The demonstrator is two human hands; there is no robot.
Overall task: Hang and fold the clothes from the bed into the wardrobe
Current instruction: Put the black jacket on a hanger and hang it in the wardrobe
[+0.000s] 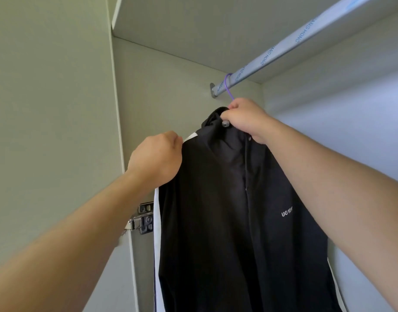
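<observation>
Black jacket (pixel 227 210) hangs inside the wardrobe (pixel 148 86) off the grey rail (pixel 283 48), your left hand (pixel 156 157) pinching its white-striped shoulder, your right hand (pixel 245 118) clamped on the collar just below the purple hanger hook (pixel 227 83), which sits looped over the rail's bracket end.

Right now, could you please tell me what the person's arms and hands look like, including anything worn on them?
The left forearm and right forearm are bare to the frame edge; no sleeve shows. The left hand and right hand wear no gloves, and no watch, bracelet or ring is visible on the sides in view.
</observation>
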